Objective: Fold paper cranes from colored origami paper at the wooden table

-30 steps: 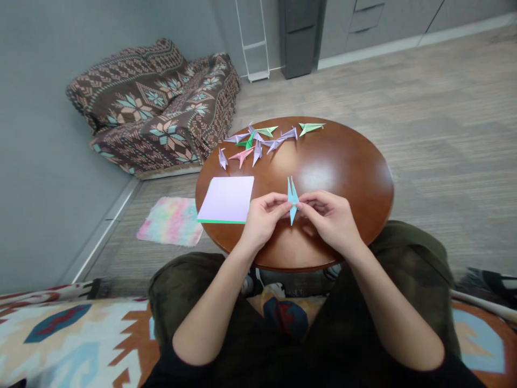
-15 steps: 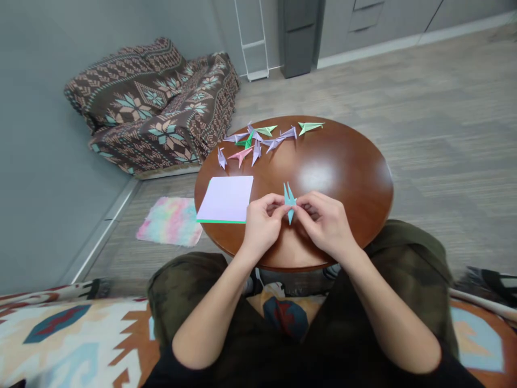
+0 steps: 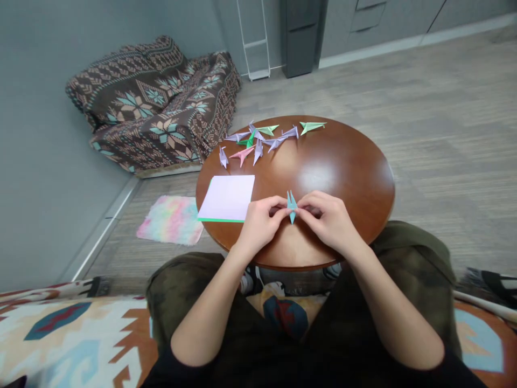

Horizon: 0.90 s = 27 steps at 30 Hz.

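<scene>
A light blue folded paper piece (image 3: 291, 207) is pinched between my two hands above the near part of the table. Two narrow points of it stick up away from me, and one point faces me. My left hand (image 3: 262, 218) grips its left side between thumb and fingers. From the right, my right hand (image 3: 326, 218) pinches the opposite side the same way. Left of my left hand lies a stack of square paper (image 3: 227, 197), lilac on top with a green edge below.
Several folded paper cranes, among them a pink one (image 3: 242, 155) and a pale green one (image 3: 312, 127), lie along the far left of the round brown table (image 3: 355, 178). A covered sofa (image 3: 161, 108) stands beyond, with a fluffy rug (image 3: 169, 220) on the floor.
The blue paper's two upper points look shorter and closer together, tipped to a different angle. Both hands keep their pinch on it. The view has shifted slightly.
</scene>
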Each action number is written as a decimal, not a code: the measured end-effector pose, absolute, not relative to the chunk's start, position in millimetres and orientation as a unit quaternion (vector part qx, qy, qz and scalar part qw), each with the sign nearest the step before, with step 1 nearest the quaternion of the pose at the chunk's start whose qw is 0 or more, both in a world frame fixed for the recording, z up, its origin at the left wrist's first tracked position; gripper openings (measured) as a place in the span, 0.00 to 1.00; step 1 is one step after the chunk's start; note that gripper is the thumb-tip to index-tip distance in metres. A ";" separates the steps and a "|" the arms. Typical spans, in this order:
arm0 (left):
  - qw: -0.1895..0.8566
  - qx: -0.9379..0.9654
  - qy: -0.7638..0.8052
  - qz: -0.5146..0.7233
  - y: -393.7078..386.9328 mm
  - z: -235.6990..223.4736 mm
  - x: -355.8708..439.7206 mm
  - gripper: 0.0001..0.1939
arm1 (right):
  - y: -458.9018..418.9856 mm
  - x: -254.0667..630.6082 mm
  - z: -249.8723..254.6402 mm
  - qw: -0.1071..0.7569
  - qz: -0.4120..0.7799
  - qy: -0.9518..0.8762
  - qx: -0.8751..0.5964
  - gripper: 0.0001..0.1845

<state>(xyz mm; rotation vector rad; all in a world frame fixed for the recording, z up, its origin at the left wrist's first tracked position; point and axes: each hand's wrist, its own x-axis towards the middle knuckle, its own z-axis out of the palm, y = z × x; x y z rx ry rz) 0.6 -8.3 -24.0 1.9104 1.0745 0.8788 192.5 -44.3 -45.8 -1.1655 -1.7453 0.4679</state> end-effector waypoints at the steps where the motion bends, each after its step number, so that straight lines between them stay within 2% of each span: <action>1: 0.378 0.751 0.423 0.338 -7.7 -24.4 0.8 0.05 | -43.5 192.7 -47.1 0.466 0.198 -0.713 -0.485 0.05; 9: 0.334 0.786 0.421 0.306 0.2 -31.4 0.1 0.02 | -40.7 194.9 -49.6 0.422 0.217 -0.721 -0.504 0.06; 15: 0.259 0.844 0.389 0.262 3.9 -34.4 -4.9 0.04 | -40.2 195.2 -51.0 0.387 0.187 -0.753 -0.498 0.07; 19: 0.252 0.852 0.369 0.271 5.0 -35.4 -6.0 0.05 | -38.9 196.2 -51.5 0.371 0.185 -0.760 -0.500 0.07; 27: 0.247 0.863 0.346 0.274 6.4 -37.6 -5.2 0.07 | -43.3 188.0 -51.6 0.292 0.093 -0.786 -0.537 0.07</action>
